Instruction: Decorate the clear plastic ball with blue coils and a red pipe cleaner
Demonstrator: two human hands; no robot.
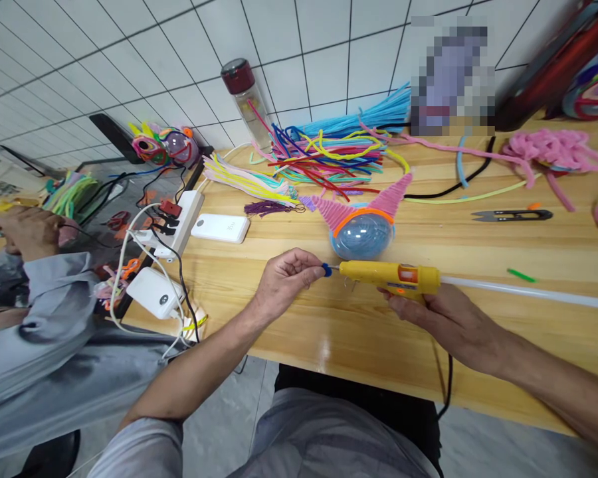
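Head view: My left hand [290, 280] pinches a small blue piece [327, 269] between thumb and fingers. My right hand [453, 326] grips a yellow glue gun [371, 271], nozzle [335, 267] at the blue piece, on the near side of a ball [363, 236] with pink ears [395, 193]. Snips [515, 216] lie right; white power bank [222, 228], left.

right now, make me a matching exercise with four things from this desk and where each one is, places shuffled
Things
1. glue gun
2. small blue piece
3. snips
4. bottle

Places
A. standing by the tiled wall
B. gripped in the right hand
C. lying flat on the wooden table
D. pinched in the left hand

Pairs: 1-B, 2-D, 3-C, 4-A
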